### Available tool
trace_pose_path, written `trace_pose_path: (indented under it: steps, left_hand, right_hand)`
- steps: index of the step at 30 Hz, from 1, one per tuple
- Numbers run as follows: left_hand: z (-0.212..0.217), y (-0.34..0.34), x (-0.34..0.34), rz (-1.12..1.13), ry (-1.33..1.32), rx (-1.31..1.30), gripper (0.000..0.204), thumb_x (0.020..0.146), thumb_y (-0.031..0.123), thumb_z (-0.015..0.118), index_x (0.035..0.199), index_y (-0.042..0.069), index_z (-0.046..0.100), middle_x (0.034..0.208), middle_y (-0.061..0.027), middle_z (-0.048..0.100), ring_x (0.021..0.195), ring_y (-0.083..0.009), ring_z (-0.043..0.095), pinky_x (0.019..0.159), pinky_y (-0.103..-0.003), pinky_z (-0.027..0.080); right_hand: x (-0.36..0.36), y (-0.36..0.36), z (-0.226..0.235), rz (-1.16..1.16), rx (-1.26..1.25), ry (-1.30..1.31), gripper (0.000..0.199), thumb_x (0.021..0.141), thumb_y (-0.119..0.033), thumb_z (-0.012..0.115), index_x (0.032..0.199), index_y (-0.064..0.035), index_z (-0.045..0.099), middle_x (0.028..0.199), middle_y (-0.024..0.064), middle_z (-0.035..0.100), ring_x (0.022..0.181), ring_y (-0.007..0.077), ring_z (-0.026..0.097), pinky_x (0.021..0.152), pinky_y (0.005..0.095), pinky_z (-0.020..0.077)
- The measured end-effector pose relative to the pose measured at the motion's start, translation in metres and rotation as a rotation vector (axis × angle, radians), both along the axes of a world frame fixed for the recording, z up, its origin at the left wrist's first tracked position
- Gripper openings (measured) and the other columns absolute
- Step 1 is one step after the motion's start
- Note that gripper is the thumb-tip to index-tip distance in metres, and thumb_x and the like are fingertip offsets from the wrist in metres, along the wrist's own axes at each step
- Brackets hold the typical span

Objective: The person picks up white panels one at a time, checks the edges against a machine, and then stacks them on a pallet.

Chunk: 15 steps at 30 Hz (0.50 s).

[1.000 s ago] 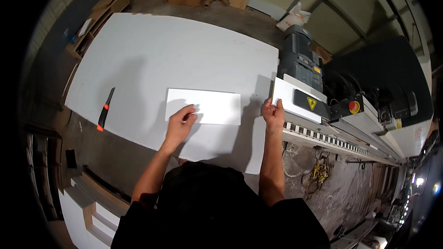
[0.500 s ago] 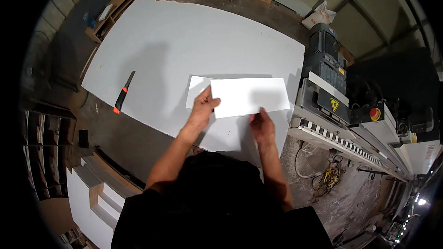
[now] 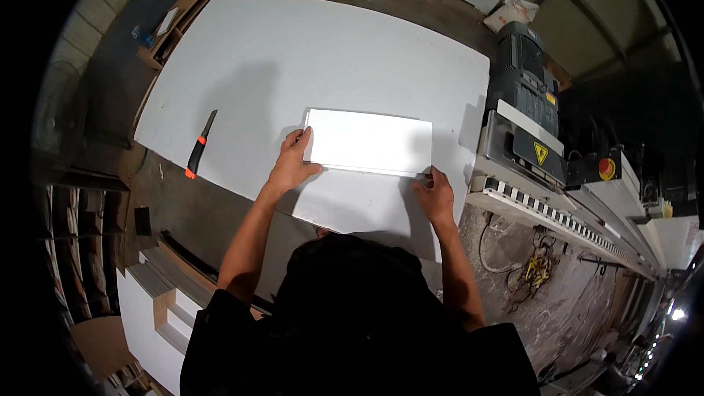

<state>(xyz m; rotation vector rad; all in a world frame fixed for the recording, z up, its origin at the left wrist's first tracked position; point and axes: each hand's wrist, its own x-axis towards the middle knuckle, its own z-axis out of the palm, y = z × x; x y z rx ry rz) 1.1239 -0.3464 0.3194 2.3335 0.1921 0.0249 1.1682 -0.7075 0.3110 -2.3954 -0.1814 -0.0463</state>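
Observation:
Two white rectangular panels [image 3: 370, 141] lie one on top of the other on the big white worktable, their edges almost lined up. My left hand [image 3: 295, 163] grips them at the left end, fingers along the short edge and thumb by the near corner. At the near right corner, the curled fingers of my right hand [image 3: 434, 192] hold the panels' edge. Well to the left of both hands rests a knife [image 3: 196, 152] with a dark blade and a black and orange handle, close to the table's edge.
The white worktable [image 3: 330, 44] spreads beyond the panels. Along its right side stands a machine with a grey motor [image 3: 521, 59] and a red stop button [image 3: 606, 169]. Shelving [image 3: 86, 235] and stacked white boards [image 3: 143, 323] are at the lower left. Cables [image 3: 539, 268] lie on the floor.
The upper panel has come down and left, and now lies nearly square over the lower one. My left hand has shifted left to the end; my right hand has moved right to the corner.

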Motion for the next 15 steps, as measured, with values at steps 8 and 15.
trace_pose_path:
  steps: [8,15]
  left_hand:
    - [0.003,-0.005,-0.004,-0.050,-0.026,0.174,0.083,0.074,0.011,0.078,0.144,-0.005,0.035,0.144,-0.0242,0.040,0.132,-0.0385,0.041,0.107,-0.040,0.041]
    - [0.003,-0.008,-0.009,-0.010,-0.065,0.217,0.079,0.075,0.009,0.075,0.141,-0.009,0.036,0.141,-0.0274,0.042,0.130,-0.0396,0.043,0.107,-0.041,0.041]
  right_hand:
    - [0.003,0.005,-0.012,-0.030,-0.166,-0.103,0.026,0.079,-0.015,0.072,0.101,-0.0024,0.065,0.090,0.0161,0.068,0.079,0.0364,0.066,0.070,0.0434,0.0533]
    - [0.003,0.008,-0.008,-0.042,-0.155,-0.155,0.019,0.078,-0.015,0.073,0.093,-0.0044,0.068,0.085,0.0153,0.069,0.076,0.0358,0.067,0.069,0.0428,0.0534]
